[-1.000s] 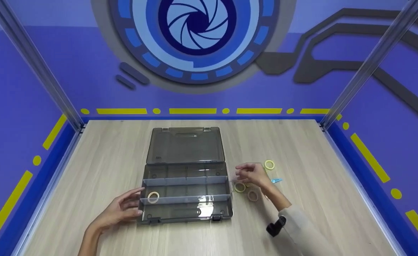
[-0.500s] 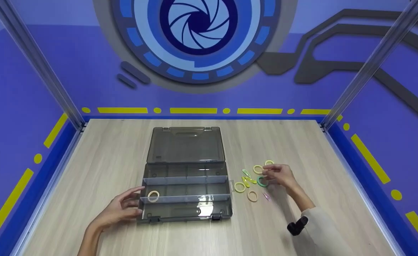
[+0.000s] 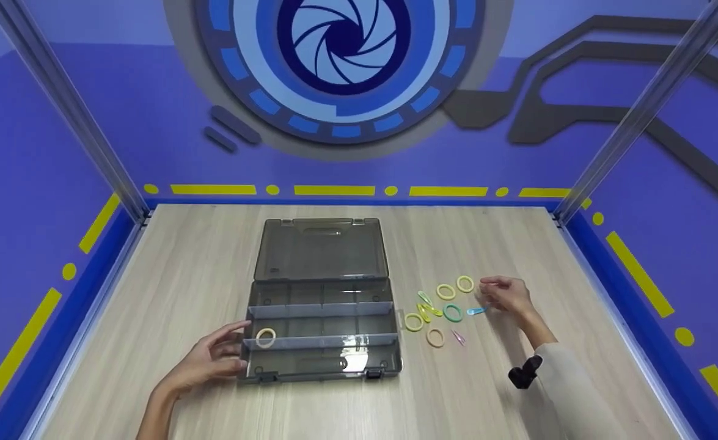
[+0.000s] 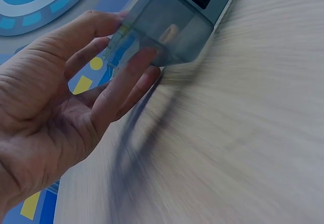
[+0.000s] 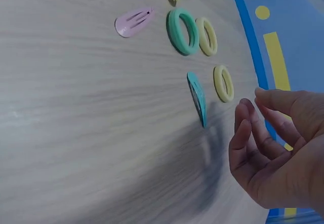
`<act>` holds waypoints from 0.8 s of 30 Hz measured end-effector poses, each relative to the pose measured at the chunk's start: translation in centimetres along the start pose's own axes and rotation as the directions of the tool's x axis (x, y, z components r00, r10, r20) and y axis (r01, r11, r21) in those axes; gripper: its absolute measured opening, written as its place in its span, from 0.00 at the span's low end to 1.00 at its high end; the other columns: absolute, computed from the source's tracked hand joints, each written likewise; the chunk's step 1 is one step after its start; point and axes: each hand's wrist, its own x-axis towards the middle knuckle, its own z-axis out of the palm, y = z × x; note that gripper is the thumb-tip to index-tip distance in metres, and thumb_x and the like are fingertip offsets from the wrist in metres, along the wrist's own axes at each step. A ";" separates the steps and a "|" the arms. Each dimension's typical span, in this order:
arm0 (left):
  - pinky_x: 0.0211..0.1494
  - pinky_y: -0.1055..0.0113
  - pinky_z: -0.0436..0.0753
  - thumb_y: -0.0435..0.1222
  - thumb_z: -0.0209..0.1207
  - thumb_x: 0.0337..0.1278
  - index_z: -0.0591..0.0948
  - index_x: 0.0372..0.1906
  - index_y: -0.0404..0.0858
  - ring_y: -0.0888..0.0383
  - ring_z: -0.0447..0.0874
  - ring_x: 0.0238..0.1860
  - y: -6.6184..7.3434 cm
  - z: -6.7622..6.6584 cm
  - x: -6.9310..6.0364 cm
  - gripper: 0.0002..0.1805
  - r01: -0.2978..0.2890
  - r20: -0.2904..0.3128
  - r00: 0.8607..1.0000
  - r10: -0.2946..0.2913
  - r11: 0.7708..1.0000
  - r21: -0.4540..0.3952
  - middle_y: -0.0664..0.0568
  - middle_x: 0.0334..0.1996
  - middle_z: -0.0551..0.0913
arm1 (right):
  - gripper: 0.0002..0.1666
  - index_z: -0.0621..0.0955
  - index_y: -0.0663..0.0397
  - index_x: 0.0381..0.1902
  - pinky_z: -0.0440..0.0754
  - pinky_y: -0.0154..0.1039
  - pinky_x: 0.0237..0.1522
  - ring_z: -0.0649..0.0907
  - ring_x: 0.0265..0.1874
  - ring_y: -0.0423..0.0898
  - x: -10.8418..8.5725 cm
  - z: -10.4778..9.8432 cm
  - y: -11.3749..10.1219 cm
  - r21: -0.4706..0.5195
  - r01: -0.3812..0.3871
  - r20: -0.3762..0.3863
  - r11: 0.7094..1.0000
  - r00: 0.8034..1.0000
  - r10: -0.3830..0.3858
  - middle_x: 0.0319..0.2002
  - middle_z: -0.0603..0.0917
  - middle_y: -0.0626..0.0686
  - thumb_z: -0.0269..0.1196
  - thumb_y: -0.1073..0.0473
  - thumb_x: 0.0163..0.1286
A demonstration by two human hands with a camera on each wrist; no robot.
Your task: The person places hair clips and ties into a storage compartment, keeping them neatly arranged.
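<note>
One blue clip [image 3: 476,311] lies crosswise; narrow tip apparently rightward.

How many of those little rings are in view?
6: one orange ring in the box; on the table to its right, a second orange ring, a green ring, a yellow-green ring and two pale yellow rings. Others could be hidden.

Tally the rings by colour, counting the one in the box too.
Yellow rings: 3
Peach rings: 2, one of them in the box
Green ring: 1
Total: 6
</note>
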 end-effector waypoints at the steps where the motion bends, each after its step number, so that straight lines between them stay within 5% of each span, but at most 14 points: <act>1: 0.56 0.55 0.87 0.30 0.67 0.61 0.60 0.79 0.37 0.48 0.78 0.61 0.0 0.0 0.0 0.44 0.006 -0.001 1.000 -0.006 1.000 -0.002 0.28 0.70 0.64 | 0.22 0.80 0.72 0.58 0.84 0.33 0.32 0.86 0.29 0.38 0.1 0.1 0.1 0.002 0.002 -0.003 1.000 1.000 -0.002 0.35 0.90 0.49 0.64 0.60 0.74; 12: 0.57 0.52 0.86 0.31 0.67 0.63 0.59 0.80 0.40 0.49 0.78 0.60 -0.5 0.2 0.0 0.44 0.043 -0.003 0.999 -0.043 0.999 -0.020 0.30 0.69 0.64 | 0.21 0.80 0.72 0.57 0.81 0.30 0.29 0.82 0.28 0.39 1.3 1.6 1.2 -0.025 0.029 -0.060 0.999 0.998 -0.030 0.36 0.87 0.55 0.63 0.61 0.74; 24: 0.57 0.54 0.86 0.32 0.67 0.62 0.59 0.80 0.41 0.48 0.79 0.61 -0.5 0.1 0.1 0.44 0.047 -0.012 0.999 -0.047 0.999 -0.018 0.30 0.69 0.66 | 0.17 0.84 0.67 0.52 0.75 0.27 0.28 0.82 0.31 0.41 2.5 3.4 1.2 -0.229 0.029 -0.154 0.973 0.986 -0.065 0.42 0.88 0.62 0.65 0.60 0.72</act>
